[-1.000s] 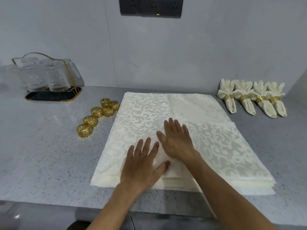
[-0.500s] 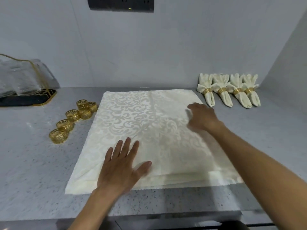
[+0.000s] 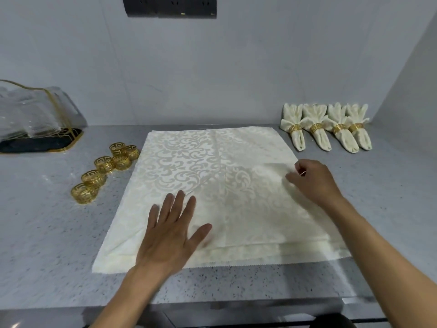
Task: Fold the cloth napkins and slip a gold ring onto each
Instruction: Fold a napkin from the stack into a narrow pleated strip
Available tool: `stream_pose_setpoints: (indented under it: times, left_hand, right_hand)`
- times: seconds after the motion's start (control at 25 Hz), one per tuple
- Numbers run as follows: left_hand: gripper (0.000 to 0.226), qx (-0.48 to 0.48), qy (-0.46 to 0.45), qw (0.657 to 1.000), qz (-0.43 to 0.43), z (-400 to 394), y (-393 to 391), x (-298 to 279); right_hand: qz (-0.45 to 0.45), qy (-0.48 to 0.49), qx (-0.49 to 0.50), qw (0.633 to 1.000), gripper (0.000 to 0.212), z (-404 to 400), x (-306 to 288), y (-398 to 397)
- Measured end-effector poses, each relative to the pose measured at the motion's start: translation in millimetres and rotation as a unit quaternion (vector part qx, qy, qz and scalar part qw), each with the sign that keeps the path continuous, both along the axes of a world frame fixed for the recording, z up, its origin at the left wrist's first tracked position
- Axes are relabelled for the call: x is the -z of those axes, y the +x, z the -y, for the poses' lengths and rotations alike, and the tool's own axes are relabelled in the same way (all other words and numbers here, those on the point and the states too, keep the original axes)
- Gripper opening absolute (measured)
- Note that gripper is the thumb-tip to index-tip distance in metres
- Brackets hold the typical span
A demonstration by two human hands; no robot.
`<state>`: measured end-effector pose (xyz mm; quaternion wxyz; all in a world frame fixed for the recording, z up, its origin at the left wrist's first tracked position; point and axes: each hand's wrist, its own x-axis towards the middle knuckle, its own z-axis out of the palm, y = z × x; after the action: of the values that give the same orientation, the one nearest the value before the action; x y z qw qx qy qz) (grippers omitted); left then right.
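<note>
Pressing your flat left hand (image 3: pixel 169 235) anchors the napkin stack (image 3: pixel 212 185) while your right hand (image 3: pixel 312 179) fingers pinch the top napkin's edge to lift it.

Grey speckled stone countertop (image 3: pixel 47 245) meeting a plain pale grey wall (image 3: pixel 212 67); a dark socket panel (image 3: pixel 172 6) mounted high on that wall; a second wall (image 3: pixel 411 79) closing the right corner; lighting soft, even.

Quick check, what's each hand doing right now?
Left hand: open, pressing flat on the napkin stack.
Right hand: fingers curled, pinching the top napkin's right edge.
</note>
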<state>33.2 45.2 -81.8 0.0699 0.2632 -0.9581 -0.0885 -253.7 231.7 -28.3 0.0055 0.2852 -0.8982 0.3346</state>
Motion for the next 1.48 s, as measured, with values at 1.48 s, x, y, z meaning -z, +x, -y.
stream_pose_setpoints:
  times: [1.48]
  left_hand:
    - [0.038,0.269,-0.134,0.946,-0.125,-42,-24,5]
  right_hand:
    - [-0.047,0.179,-0.115,0.976,0.057,82,50,89]
